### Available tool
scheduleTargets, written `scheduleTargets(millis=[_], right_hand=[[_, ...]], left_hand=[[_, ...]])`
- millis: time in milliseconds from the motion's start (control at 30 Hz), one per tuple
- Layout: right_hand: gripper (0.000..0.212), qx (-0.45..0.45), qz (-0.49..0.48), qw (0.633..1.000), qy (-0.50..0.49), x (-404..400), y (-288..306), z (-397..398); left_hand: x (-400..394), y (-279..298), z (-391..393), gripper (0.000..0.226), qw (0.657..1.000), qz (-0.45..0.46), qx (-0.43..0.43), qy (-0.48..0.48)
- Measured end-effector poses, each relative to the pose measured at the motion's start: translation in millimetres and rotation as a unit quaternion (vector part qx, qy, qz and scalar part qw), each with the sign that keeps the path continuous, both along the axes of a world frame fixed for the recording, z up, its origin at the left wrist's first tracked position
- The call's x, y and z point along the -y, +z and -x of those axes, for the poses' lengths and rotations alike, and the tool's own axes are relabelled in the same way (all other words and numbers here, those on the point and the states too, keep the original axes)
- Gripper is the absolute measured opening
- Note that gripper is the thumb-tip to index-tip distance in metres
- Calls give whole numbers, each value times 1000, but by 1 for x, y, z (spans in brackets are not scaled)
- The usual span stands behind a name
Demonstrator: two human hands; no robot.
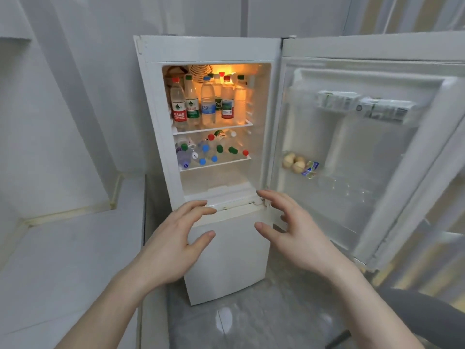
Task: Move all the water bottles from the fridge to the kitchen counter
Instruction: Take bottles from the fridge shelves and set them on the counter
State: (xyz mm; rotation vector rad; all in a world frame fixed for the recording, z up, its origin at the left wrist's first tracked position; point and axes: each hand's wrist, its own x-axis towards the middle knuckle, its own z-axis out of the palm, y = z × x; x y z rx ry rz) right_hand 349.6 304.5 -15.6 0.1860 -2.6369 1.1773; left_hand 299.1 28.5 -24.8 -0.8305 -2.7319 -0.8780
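Left hand (173,244) and right hand (299,235): both wide, fingers spread, holding nothing, low before the open fridge (214,50). Best to reach up toward twelve o'clock for the upright bottles (207,102) on the top shelf, one per hand, gripping mid-body. Lying bottles (206,149) just below, afterwards. Counter (70,248) waiting at nine o'clock.

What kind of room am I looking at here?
Most likely a small home kitchen. An open white fridge holds water bottles on two shelves, its door carries eggs, and a pale counter runs along its left.
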Motion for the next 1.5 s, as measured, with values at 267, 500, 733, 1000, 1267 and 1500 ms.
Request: scheduleTargets(millis=[267,500,733,1000,1267,1500], right_hand=[[60,-22,6,999,-25,-58,2,70],[61,-38,-1,999,8,-97,8,153],[62,-54,-23,996,72,-116,26,244],[64,-66,11,995,75,-101,44,337],[64,-86,53,994,35,-67,55,423],[72,-124,64,990,-20,-42,65,501]], left_hand=[[-63,10,79,40,999,11,-21,-23],[-95,25,152,41,999,14,-35,10],[-108,39,220,41,997,3,-58,53],[-104,64,309,41,993,9,-79,88],[-99,78,412,50,995,-25,-69,71],[-105,90,500,67,993,-49,-81,73]])
